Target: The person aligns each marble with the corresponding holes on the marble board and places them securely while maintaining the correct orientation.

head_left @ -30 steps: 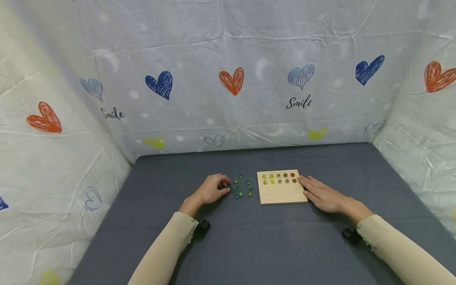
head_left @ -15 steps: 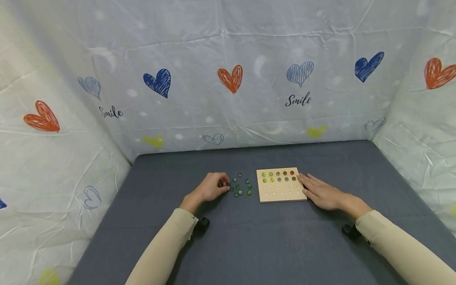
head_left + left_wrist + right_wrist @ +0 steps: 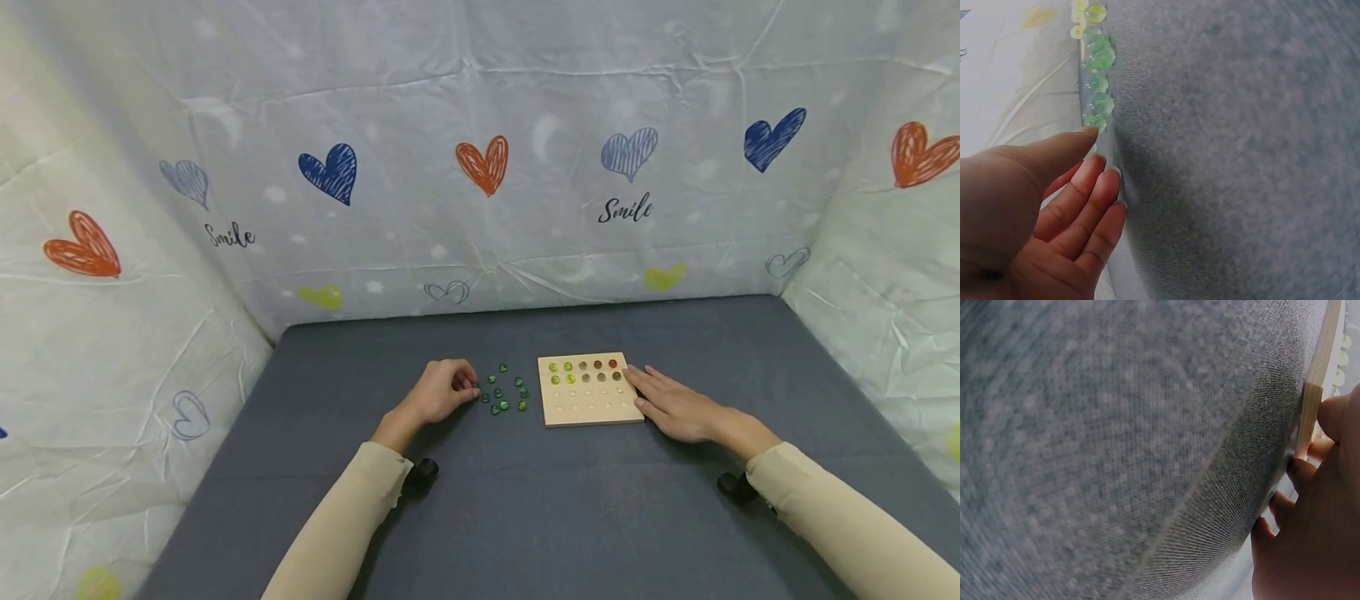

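Note:
Several green glass marbles (image 3: pixel 504 405) lie loose on the dark table, left of the board. My left hand (image 3: pixel 441 392) is at their left edge, thumb and index finger pinching one green marble (image 3: pixel 476 386). In the left wrist view the thumb and fingertips of the left hand (image 3: pixel 1079 200) nearly meet, mostly hiding that marble. A pale wooden board (image 3: pixel 592 413) with rows of round hollows holds yellow-green, brownish and red marbles in its two far rows; the two near rows are bare. My right hand (image 3: pixel 675 405) rests flat at the board's right edge, fingers straight, thumb touching the wood (image 3: pixel 1311 419).
The grey table cloth (image 3: pixel 510 517) spreads in front of and around the board. White curtains (image 3: pixel 420 225) printed with hearts stand behind the table and along both sides. A black wrist camera (image 3: pixel 424 470) sits under the left sleeve and another (image 3: pixel 737 487) under the right.
My left thumb and index finger have closed on a green marble, and the hand has shifted slightly left. The right hand and the board stay in place; the head view has moved a little.

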Demonstrator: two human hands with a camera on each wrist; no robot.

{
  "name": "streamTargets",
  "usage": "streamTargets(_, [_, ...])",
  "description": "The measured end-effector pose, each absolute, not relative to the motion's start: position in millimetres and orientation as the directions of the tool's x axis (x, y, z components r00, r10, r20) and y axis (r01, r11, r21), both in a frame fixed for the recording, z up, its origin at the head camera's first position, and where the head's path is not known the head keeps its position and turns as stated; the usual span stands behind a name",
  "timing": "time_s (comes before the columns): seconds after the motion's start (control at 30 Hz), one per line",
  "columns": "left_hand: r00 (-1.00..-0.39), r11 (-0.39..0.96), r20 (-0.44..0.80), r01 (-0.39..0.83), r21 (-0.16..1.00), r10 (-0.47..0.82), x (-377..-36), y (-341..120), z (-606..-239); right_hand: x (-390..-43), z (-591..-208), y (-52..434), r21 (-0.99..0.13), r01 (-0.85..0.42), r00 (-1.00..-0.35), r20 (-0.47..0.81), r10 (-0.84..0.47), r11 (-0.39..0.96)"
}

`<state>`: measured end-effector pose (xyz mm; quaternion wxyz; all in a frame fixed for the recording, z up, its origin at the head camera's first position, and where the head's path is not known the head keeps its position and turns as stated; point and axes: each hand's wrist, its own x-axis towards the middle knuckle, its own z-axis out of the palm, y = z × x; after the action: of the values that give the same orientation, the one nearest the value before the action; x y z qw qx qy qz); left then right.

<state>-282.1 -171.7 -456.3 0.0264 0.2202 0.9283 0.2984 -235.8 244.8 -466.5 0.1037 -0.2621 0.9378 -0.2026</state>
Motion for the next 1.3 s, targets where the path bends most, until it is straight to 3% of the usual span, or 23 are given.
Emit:
streamTargets(0.23, [-0.918,0.726,0.069,0.353,0.59,0.39,-278.8,-170.2,-453.9,-237.4,-467.8,245.4,-0.423,-0.462,-0.836,-0.086,-0.542,0.78])
streamTargets(0.93, [-0.879,0.654,0.169,0.449,0.609,0.446,-273.2,-143.1,-444.7,-235.6,-464.2,243.6,-0.437,-0.46,-0.831,-0.094,-0.548,0.773])
streamTargets(1.3, [-0.871,0.652,0.14,0.449,0.611,0.47,-273.7,-123.4,-440.1,-236.6,-464.4,243.9,-0.424,-0.46,-0.832,-0.101,-0.546,0.78])
